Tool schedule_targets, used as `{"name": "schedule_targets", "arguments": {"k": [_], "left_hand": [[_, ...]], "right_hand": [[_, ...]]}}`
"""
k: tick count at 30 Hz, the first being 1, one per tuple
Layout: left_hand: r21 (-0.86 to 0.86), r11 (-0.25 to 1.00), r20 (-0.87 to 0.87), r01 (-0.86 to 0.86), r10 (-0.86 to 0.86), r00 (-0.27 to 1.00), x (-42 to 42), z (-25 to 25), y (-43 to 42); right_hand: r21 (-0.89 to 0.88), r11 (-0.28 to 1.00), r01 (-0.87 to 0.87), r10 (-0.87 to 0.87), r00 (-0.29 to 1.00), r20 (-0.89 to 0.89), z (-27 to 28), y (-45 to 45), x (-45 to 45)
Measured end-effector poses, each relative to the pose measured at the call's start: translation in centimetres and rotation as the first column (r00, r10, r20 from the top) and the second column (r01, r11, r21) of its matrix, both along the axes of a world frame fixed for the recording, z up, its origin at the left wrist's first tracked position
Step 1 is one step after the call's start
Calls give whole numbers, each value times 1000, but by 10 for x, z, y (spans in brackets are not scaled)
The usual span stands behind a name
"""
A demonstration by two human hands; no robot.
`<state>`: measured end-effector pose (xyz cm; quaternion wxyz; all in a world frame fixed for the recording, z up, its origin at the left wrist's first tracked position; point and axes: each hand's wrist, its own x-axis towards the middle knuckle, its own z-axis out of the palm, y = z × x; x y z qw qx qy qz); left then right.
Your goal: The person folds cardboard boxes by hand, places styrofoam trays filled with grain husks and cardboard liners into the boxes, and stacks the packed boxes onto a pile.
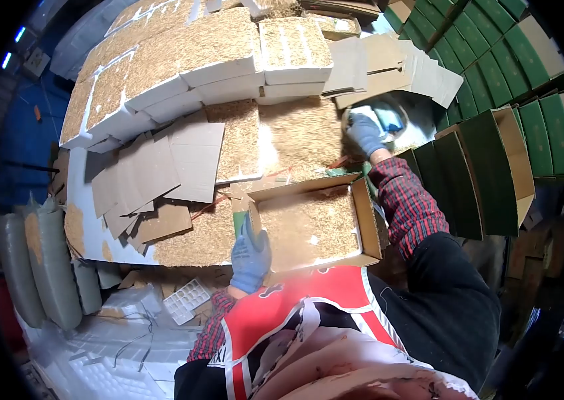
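Note:
In front of my body is an open cardboard box (pixel 366 223), with a patch of green at its left side. Tan shavings (pixel 322 220) fill it, with a small white piece on top and a white edge along the right. My left hand (pixel 250 257), in a blue-grey glove, grips the box's left wall near the front corner. Farther out to the right, my gloved right hand (pixel 365 133) is at the left side of a round container (pixel 398 137) with blue and white contents. Blur hides its fingertips.
White foam trays (pixel 228 83) filled with shavings stand stacked at the back. Loose cardboard sheets (pixel 148 167) lie on the left and grey-brown ones (pixel 388 67) at the back right. Green boxes (pixel 488 167) line the right side. Wrapped grey rolls (pixel 48 267) stand at left.

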<state>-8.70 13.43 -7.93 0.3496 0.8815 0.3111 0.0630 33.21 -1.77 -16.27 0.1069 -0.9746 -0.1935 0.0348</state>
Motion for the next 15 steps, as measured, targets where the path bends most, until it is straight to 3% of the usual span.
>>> {"name": "schedule_targets", "arguments": {"k": [5, 6, 8, 10, 11, 12, 14, 15], "left_hand": [[-93, 995, 43, 26, -22, 999, -2, 8, 4], [-124, 992, 63, 20, -13, 998, -3, 10, 6], [-354, 935, 205, 33, 43, 978, -12, -5, 12], [-532, 845, 283, 51, 120, 952, -19, -19, 19], [-593, 804, 294, 46, 163, 942, -19, -22, 27], [-495, 869, 269, 13, 140, 953, -18, -25, 38], [-277, 959, 199, -57, 115, 973, -18, -28, 59], [-69, 998, 288, 9, 12, 958, -19, -38, 77]], "right_hand": [[143, 941, -307, 306, 952, 35, -16, 14, -37], [209, 945, -252, 247, 968, 50, -3, 13, -36], [343, 927, -150, 135, 989, 67, 21, 8, -31], [243, 970, 29, -64, 988, 141, 32, 4, -22], [134, 989, 57, -68, 995, 79, 25, 2, -13], [27, 997, 67, -68, 998, 15, 15, -1, -5], [152, 987, 48, -74, 983, 170, -15, -4, 5], [194, 973, 122, -113, 992, -56, 7, 5, -2]]}}
